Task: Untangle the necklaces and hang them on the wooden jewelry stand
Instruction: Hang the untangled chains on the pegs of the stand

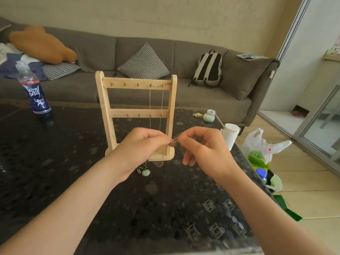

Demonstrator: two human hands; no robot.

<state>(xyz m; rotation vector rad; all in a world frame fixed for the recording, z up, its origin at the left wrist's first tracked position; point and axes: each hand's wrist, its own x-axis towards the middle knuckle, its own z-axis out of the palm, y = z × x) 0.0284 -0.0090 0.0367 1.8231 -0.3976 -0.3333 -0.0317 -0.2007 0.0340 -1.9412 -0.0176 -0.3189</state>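
Note:
The wooden jewelry stand (pixel 136 115) rises upright on the dark table (pixel 77 162), with two rails of small hooks. A thin silver necklace (pixel 161 105) hangs from the two rightmost top hooks. In front of the stand's base, my left hand (pixel 141 150) and my right hand (pixel 206 148) meet fingertip to fingertip, both pinching a small reddish pendant (pixel 172 143) and its fine chain. More chain trails down from my left hand to a pale green pendant (pixel 145 172) lying on the table beside a small dark charm.
A blue-labelled plastic bottle (pixel 35 94) stands at the table's far left. A white paper cup (pixel 230 134) and a small white case (pixel 209 116) sit near the right edge. A white plastic bag (pixel 261 144) lies on the floor to the right. A grey sofa (pixel 202 100) runs behind.

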